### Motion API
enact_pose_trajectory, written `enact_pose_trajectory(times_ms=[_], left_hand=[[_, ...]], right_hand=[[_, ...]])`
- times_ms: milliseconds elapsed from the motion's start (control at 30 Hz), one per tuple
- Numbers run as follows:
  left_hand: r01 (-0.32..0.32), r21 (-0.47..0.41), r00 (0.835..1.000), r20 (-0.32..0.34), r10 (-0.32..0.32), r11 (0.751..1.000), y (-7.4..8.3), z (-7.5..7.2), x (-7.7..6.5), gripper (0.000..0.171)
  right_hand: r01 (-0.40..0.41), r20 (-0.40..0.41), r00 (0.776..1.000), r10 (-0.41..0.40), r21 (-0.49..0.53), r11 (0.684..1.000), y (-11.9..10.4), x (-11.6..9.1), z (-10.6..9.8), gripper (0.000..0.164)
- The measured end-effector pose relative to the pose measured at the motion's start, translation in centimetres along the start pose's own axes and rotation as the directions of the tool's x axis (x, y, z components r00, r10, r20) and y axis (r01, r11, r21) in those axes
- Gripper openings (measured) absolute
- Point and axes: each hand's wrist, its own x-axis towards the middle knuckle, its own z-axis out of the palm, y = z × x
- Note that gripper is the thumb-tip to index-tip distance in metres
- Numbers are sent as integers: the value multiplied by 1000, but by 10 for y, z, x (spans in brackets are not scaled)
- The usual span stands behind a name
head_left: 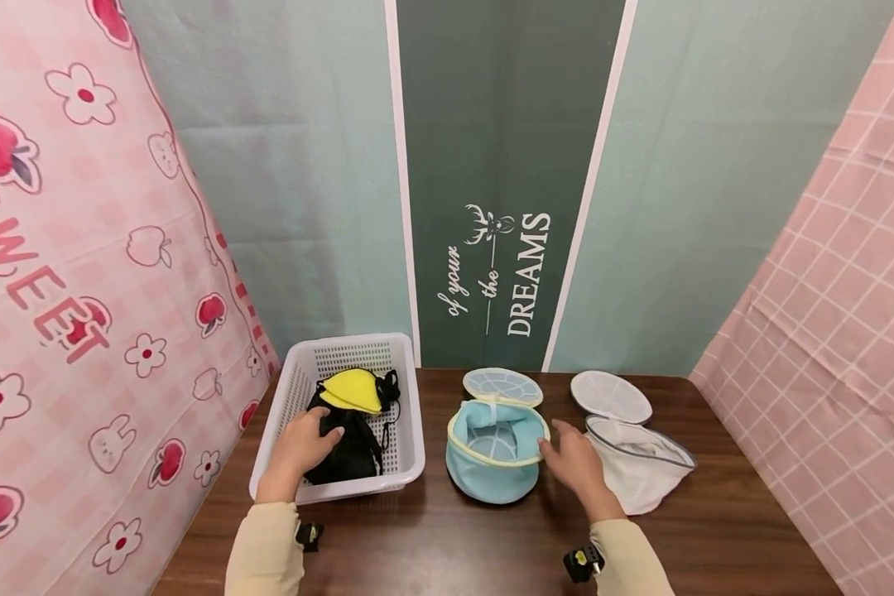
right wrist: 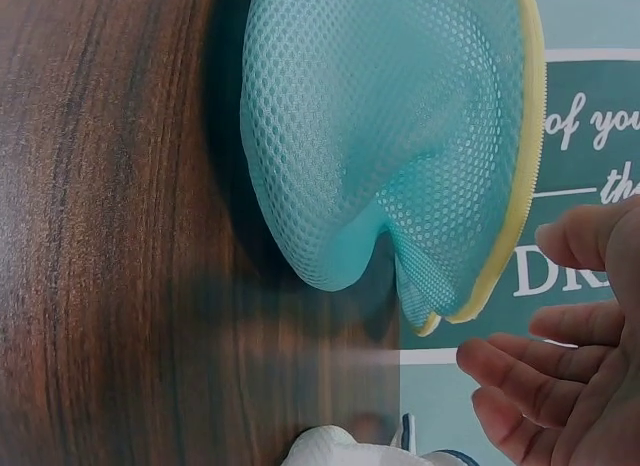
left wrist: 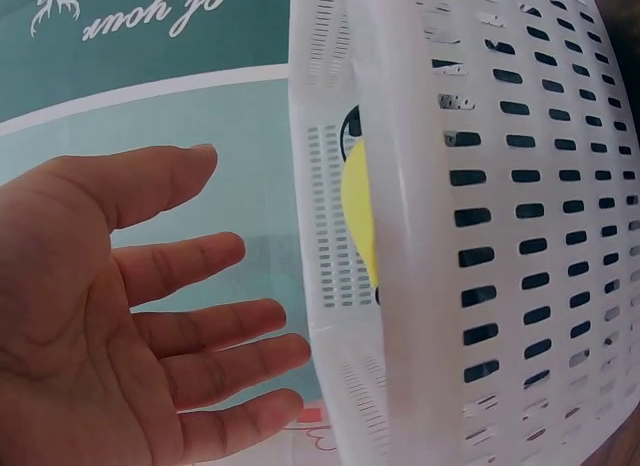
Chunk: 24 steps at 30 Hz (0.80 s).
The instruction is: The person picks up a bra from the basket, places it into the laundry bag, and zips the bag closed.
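My left hand (head_left: 305, 443) hovers over the near left part of a white plastic basket (head_left: 411, 414), fingers spread and holding nothing. Inside the basket lie a yellow cup-shaped fabric piece (head_left: 352, 391) and black fabric (head_left: 350, 447) with straps and cords. My right hand (head_left: 575, 463) is beside the right rim of a blue mesh laundry bag (head_left: 492, 480) with yellow zipper trim. In the right wrist view its fingers are loosely bent, apart from the bag, with nothing between them. The bag stands unzipped, its round lid (head_left: 502, 386) folded back behind it.
A white mesh laundry bag (head_left: 629, 476) with grey trim stands right of my right hand, partly collapsed, its lid (head_left: 611, 397) laid back. All stand on a dark wooden table (head_left: 432, 546). Fabric hangings (head_left: 305, 207) enclose the back and both sides.
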Motion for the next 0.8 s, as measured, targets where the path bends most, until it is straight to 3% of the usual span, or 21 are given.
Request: enact_pose_trajectory(times_ms=[433,567,700,800], left_hand=[[41,-32,997,66,-39,999,-10,4,10,48],[50,-37,995,88,-47,998,-13,7,11,49],[61,-32,994,97,-57,998,-16,8,10,49],[73,-30,991,110,-69,997,-17,7,10,49]], right_hand=[[-53,32,998,50,93,994,1,7,7,47],[-108,59,993,101,145,984,3,8,8,48],[-203,126,976,176,243,949,6,10,9,50],[-291,187,953,237,360,886,8,15,11,52]])
